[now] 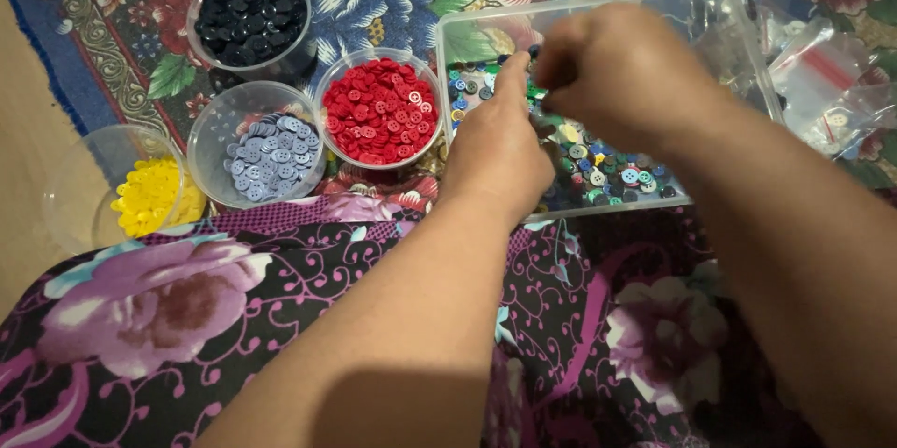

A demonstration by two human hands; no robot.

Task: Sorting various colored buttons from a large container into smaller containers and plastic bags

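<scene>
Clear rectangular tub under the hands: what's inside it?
The clear rectangular tub holds loose mixed-colour buttons: blue, green, white and dark ones. The left hand and right hand cover its middle, so what they pinch is hidden.

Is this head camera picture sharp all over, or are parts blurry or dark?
Head view: the round clear bowl of red buttons looks sharp; the right hand is motion-blurred above the clear rectangular plastic tub of mixed buttons; the left hand looks steadier; both forearms in the foreground fall into soft shadow.
</scene>
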